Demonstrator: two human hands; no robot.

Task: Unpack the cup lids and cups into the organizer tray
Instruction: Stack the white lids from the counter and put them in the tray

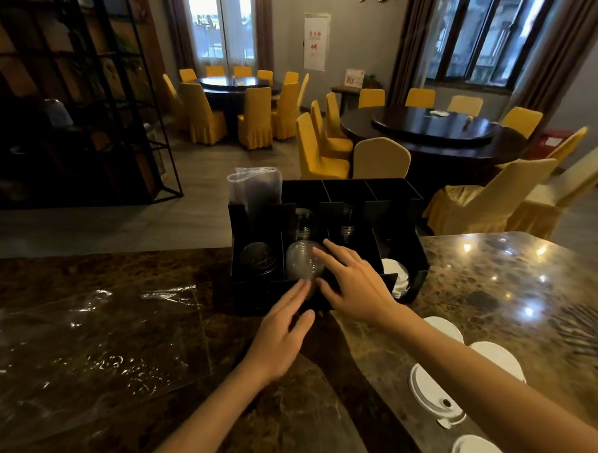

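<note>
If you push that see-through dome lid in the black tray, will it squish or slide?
The clear dome lid looks thin and glossy, so it probably flexes and slips easily. It seems very light. Its round dome might rock against the organizer tray dividers.

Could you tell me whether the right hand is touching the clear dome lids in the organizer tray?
Touching. In the head view, the right hand lays straight fingers on the clear dome lids.

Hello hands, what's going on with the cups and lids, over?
Left hand and right hand open, fingers at clear dome lids in organizer tray. White lids wait on counter. Nothing blocking.
</note>
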